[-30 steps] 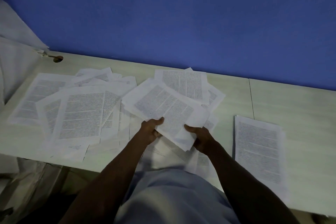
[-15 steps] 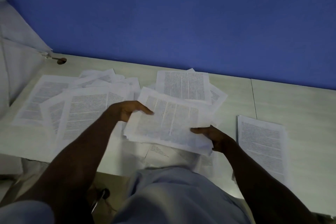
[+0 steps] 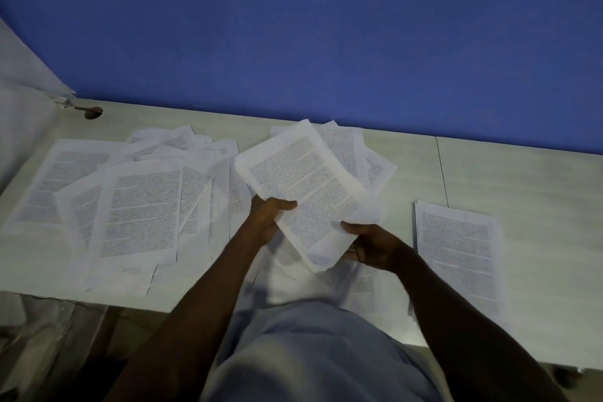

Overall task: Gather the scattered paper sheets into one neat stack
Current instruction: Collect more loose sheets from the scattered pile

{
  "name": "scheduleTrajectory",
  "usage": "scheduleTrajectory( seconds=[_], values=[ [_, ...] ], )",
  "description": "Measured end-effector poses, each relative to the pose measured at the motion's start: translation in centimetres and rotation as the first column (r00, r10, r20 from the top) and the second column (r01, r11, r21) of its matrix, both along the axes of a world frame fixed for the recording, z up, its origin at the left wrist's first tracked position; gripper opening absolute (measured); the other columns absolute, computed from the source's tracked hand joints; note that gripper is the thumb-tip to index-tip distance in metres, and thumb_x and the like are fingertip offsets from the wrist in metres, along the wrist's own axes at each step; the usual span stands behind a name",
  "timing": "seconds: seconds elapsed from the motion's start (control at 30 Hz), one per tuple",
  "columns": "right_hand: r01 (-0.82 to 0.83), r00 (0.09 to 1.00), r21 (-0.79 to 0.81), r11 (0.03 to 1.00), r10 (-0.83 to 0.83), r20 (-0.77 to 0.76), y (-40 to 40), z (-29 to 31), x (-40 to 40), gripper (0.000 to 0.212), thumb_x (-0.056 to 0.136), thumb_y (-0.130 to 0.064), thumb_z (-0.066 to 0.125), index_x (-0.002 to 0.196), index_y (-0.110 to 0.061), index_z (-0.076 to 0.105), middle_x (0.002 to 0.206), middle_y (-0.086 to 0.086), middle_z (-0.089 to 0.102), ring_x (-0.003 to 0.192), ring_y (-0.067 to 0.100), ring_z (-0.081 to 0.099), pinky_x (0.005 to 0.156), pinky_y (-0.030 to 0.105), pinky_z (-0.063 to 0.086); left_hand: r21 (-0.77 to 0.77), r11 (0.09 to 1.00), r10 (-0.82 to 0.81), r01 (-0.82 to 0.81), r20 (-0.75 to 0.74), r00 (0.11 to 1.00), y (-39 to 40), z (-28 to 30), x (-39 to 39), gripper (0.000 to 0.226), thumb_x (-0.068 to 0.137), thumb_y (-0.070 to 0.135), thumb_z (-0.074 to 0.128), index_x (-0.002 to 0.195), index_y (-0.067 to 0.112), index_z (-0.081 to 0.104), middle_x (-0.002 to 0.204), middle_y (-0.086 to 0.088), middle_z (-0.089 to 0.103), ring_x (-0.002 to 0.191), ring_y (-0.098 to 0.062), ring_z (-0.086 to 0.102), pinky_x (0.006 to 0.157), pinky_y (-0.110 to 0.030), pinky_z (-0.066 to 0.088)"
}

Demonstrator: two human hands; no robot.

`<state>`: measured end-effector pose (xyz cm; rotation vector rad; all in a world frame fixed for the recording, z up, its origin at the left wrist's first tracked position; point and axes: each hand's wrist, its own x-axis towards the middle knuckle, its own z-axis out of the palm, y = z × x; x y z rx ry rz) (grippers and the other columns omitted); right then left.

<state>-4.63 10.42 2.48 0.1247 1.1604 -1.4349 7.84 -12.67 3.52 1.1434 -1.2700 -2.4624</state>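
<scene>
Blue wall (image 3: pixel 326 36) fills far half, matte, lightly mottled. Pale wood-grain table (image 3: pixel 522 179) below it, a thin seam running near-to-far right of centre. Scattered paper sheets (image 3: pixel 130 206) cover the table's left and middle, white, overlapping at angles, dense printed text blocks too small and blurred to read. Neat stack (image 3: pixel 460 254) lies flat on the table at right, edges roughly squared, well apart from the scatter. Held bundle of sheets (image 3: pixel 303 192) raised over table centre, tilted, far corner curling, same unreadable print. Left hand (image 3: pixel 267 215) grips the bundle's left near edge, thumb on top. Right hand (image 3: pixel 372 245) grips its near right corner, thumb on top, fingers curled beneath. Small dark round hole (image 3: pixel 93 112) in table at far left.
</scene>
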Motion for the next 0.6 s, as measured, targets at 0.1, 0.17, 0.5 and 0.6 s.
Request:
scheduleTrajectory(
  seconds=[0.1, 0.17, 0.5, 0.6],
  values=[
    [0.041, 0.999, 0.047, 0.998, -0.039, -0.037, 2.5, 1.5, -3.2, 0.066, 0.067, -0.032, 0.094, 0.126, -0.011, 0.073, 0.129, 0.014, 0.069, 0.119, 0.033, 0.062, 0.095, 0.046, 0.057, 0.007, 0.972, -0.236, 0.236, -0.005, 0.972, -2.5, 0.8, 0.7, 0.056, 0.078, -0.018, 0.071, 0.131, 0.001, 0.065, 0.131, -0.018, 0.068, 0.121, -0.037, 0.065, 0.094, -0.045, 0.059],
    [0.033, 0.994, 0.074, 0.997, -0.025, -0.109, 2.0, 2.9, -4.8, 0.046, 0.084, -0.036, 0.074, 0.126, -0.016, 0.072, 0.130, 0.009, 0.070, 0.114, 0.028, 0.066, 0.094, 0.043, 0.055, 0.037, 0.926, -0.375, 0.375, -0.007, 0.927, -2.8, 1.6, 0.5, 0.052, 0.084, -0.012, 0.070, 0.133, 0.003, 0.064, 0.130, -0.015, 0.070, 0.120, -0.033, 0.067, 0.095, -0.042, 0.059],
    [-0.192, 0.932, 0.121, 0.974, 0.219, -0.287, 0.7, 2.3, -1.7, 0.050, 0.091, -0.009, 0.076, 0.139, -0.017, 0.063, 0.135, 0.005, 0.071, 0.121, 0.024, 0.069, 0.099, 0.041, 0.058, 0.095, 0.993, -0.066, 0.063, 0.025, 0.998, -0.4, -0.6, -3.4, 0.055, 0.083, 0.017, 0.082, 0.134, 0.007, 0.064, 0.132, -0.019, 0.068, 0.119, -0.038, 0.066, 0.104, -0.060, 0.050],
    [-0.179, 0.943, 0.114, 0.977, 0.203, -0.263, 2.2, 1.6, -2.0, 0.050, 0.091, -0.015, 0.076, 0.139, -0.016, 0.062, 0.135, 0.007, 0.070, 0.123, 0.028, 0.068, 0.102, 0.044, 0.056, 0.013, 0.964, -0.265, 0.264, 0.040, 0.964, 0.6, -0.3, -3.2, 0.052, 0.084, -0.005, 0.075, 0.133, 0.003, 0.064, 0.130, -0.017, 0.069, 0.118, -0.035, 0.068, 0.099, -0.048, 0.056]
  ],
)
